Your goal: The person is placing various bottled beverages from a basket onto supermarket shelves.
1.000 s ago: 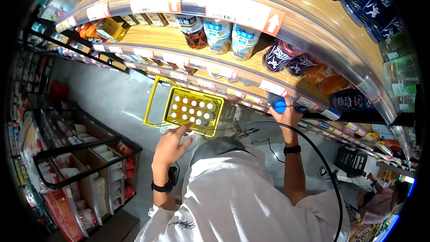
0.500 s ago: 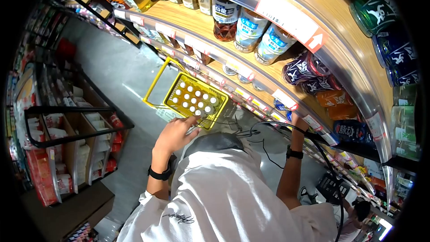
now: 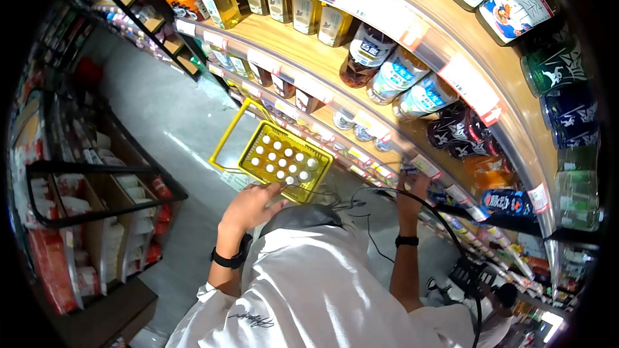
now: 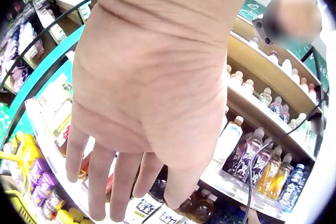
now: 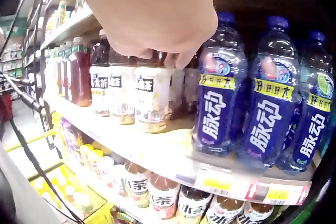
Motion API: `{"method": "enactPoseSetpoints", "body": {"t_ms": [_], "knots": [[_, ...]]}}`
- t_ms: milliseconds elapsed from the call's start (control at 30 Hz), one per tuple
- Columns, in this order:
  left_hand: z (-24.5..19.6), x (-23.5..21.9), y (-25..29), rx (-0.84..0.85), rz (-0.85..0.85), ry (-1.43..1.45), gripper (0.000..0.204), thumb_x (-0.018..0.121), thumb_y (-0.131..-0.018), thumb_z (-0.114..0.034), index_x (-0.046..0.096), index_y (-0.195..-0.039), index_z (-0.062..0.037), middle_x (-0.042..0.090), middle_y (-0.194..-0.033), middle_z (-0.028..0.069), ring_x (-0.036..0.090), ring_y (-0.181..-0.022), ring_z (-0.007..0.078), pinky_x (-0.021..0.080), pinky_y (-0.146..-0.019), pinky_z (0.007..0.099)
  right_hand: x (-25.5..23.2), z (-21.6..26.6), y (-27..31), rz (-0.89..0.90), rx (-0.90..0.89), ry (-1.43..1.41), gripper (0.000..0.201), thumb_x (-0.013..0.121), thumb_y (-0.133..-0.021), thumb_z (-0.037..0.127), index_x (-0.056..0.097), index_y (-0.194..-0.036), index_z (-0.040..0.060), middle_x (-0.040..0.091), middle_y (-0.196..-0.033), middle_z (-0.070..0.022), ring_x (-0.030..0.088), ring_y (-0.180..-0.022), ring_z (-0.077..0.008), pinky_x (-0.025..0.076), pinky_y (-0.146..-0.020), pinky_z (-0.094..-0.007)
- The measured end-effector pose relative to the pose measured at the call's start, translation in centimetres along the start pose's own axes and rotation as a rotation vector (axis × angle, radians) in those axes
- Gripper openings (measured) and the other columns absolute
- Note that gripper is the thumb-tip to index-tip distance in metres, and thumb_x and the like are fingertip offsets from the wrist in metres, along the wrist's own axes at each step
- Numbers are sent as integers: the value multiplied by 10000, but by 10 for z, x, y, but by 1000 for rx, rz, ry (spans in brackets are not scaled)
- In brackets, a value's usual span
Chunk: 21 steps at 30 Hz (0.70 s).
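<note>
My right hand (image 5: pixel 152 19) reaches into a shelf, its fingertips down at the tops of white-labelled tea bottles (image 5: pixel 150 98). The caps are hidden behind the hand, and I cannot tell whether it grips one. Just right of it stand blue-labelled drink bottles (image 5: pixel 265 98) with blue caps. In the head view, my left hand (image 3: pixel 250 207) hangs by the near side of a yellow basket (image 3: pixel 320 176) on the floor. Its fingers (image 4: pixel 100 182) are extended and hold nothing. White-capped bottles (image 3: pixel 289 153) fill much of the basket.
Price-tag rails (image 3: pixel 451 71) edge the curved shelves full of drinks. Below the right hand is a lower row of tea bottles (image 5: pixel 163 188). A display rack (image 3: pixel 103 212) stands across the aisle. A black cable (image 3: pixel 454 235) loops past the right arm. Another person (image 3: pixel 500 306) is further back.
My right hand held a blue-capped bottle a second ago; that bottle no longer shows in it, and the hand is now over the tea bottles. The head view has turned; the left hand stays near the basket.
</note>
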<state>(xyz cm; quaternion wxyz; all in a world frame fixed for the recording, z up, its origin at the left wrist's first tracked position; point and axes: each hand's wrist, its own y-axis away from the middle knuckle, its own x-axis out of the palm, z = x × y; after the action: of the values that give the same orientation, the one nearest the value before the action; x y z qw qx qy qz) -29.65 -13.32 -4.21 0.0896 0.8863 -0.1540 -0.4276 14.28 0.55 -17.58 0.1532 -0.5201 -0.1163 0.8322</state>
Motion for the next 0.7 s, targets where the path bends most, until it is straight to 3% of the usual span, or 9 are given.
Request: {"method": "enactPoseSetpoints", "body": {"t_ms": [33, 67, 167, 300, 367, 433, 500, 600, 700], "knots": [[11, -7, 4, 13, 17, -10, 434, 693, -988, -288, 641, -1339, -38, 764, -1121, 186, 733, -1026, 373, 575, -887, 458, -2, 27, 1, -23, -218, 66, 592, 817, -883, 274, 590, -1356, -2, 690, -1096, -225, 717, -932, -385, 577, -810, -461], [25, -13, 7, 16, -5, -12, 433, 693, -989, -291, 642, -1335, -36, 761, -1140, 186, 733, -1028, 373, 575, -889, 458, 15, 26, 3, 123, -73, -138, 619, 804, -895, 320, 570, -1379, 12, 693, -1140, -206, 714, -939, -376, 566, -831, -483], [59, -36, 14, 43, -42, -18, 421, 690, -990, -287, 645, -1326, -37, 751, -1189, 187, 728, -1037, 382, 574, -898, 457, 49, 41, -22, 189, 36, -202, 574, 764, -935, 336, 580, -1384, 32, 684, -1235, -198, 706, -971, -400, 555, -865, -509], [88, -63, 16, 29, -38, -51, 431, 687, -980, -297, 650, -1315, -29, 763, -1095, 200, 719, -998, 402, 547, -932, 495, 128, -41, -49, 83, 38, -162, 559, 744, -955, 352, 579, -1398, 53, 663, -1337, -202, 691, -1070, -419, 548, -944, -502], [101, -66, 14, 35, -26, -71, 415, 693, -975, -279, 654, -1306, -30, 761, -1094, 204, 719, -992, 405, 552, -914, 488, 158, -84, -56, 29, 15, -240, 426, 787, -943, 242, 665, -1299, 42, 670, -1351, -201, 652, -1221, -372, 523, -1019, -414], [107, -66, 13, 73, -33, -76, 396, 695, -973, -271, 664, -1286, -31, 760, -1072, 213, 719, -969, 414, 554, -907, 485, 131, -59, -57, -42, -131, 24, 422, 784, -949, 233, 664, -1308, 46, 682, -1348, -183, 657, -1227, -303, 520, -1029, -394], [110, -64, 8, 82, -48, -74, 380, 695, -974, -273, 675, -1265, -29, 760, -1037, 217, 719, -947, 418, 553, -905, 486, 115, -44, -62, 227, 259, -415, 569, 760, -968, 371, 579, -1397, 44, 655, -1395, -129, 589, -1333, -284, 504, -1086, -430], [105, -61, 1, 142, -73, -16, 366, 693, -975, -270, 681, -1246, -25, 759, -1021, 223, 720, -929, 421, 552, -897, 490, 104, -19, -54, 197, 363, -757, 536, 776, -960, 294, 582, -1390, 37, 649, -1392, -130, 606, -1290, -259, 516, -1070, -405], [95, -55, -10, 172, -47, 24, 348, 689, -978, -270, 682, -1229, -28, 758, -1022, 224, 719, -925, 418, 551, -888, 488, 66, 31, -42, 286, 378, -722, 550, 815, -917, 218, 583, -1379, 30, 650, -1366, -143, 613, -1229, -283, 522, -1061, -420]]}}
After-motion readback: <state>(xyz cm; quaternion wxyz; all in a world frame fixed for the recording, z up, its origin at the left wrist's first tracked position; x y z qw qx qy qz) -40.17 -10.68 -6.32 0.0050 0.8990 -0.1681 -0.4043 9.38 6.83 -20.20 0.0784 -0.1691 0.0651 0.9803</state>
